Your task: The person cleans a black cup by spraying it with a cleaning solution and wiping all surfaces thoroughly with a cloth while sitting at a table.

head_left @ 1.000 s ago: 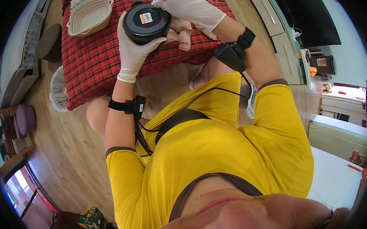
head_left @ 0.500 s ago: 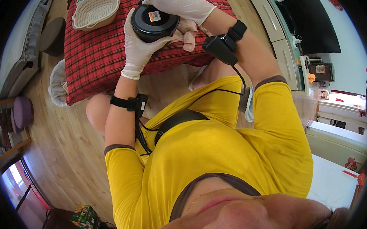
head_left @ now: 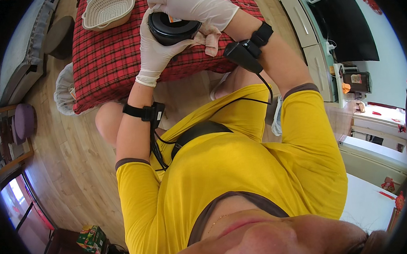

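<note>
A black round container with a white-and-orange label on its upper face is gripped in my gloved left hand. The thumb runs along its near side and the fingers curve round its left side. Over its far part reaches my gloved right hand, fingers curled closed at the far-left rim and partly covering the label. What those fingers pinch, if anything, is hidden. A crumpled pinkish cloth lies on the table just right of the container.
The table has a red-and-black plaid tablecloth. A cream woven-look basket stands at its far left. Beside the table's left edge is a lined waste bin, with a dark round stool beyond. A drawer cabinet stands at right.
My right hand has shifted left and nearer across the container's top, now covering part of the label. The container has tilted slightly; my left hand keeps its hold.
</note>
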### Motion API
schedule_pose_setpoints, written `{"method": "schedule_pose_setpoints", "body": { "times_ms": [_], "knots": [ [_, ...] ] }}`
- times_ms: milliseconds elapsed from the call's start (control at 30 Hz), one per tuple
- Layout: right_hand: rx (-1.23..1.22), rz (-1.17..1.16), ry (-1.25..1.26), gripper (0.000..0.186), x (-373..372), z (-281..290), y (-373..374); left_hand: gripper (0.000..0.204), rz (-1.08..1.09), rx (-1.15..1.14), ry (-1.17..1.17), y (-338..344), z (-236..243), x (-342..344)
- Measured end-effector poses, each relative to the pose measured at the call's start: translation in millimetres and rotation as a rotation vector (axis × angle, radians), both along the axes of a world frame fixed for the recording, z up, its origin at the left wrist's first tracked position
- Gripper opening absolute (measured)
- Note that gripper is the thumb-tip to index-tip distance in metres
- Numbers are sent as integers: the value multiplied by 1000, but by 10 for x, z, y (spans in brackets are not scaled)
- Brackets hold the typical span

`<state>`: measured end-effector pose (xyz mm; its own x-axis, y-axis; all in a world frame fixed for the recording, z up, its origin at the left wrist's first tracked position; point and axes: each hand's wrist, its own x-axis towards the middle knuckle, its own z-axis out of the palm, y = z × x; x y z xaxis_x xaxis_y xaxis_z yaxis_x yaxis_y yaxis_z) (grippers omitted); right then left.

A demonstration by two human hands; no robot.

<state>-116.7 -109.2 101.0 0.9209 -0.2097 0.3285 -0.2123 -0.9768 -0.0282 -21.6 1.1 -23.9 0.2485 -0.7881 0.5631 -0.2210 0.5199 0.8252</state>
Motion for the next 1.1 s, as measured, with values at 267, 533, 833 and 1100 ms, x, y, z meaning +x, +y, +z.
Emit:
{"method": "schedule_pose_setpoints", "body": {
  "times_ms": [267,533,833,1100],
  "knots": [
    [-30,169,37,10,-50,101,175,98,-68,46,80,17,-39,-21],
    [-214,193,131,26,-278,27,418,106,32,26,-96,18,-25,-7],
    [-355,149,157,54,-888,-59,429,112,-18,9,21,44,18,-23],
    [-220,-203,-162,38,-1379,-290,251,114,-49,4,65,13,19,-38]
  ]
}}
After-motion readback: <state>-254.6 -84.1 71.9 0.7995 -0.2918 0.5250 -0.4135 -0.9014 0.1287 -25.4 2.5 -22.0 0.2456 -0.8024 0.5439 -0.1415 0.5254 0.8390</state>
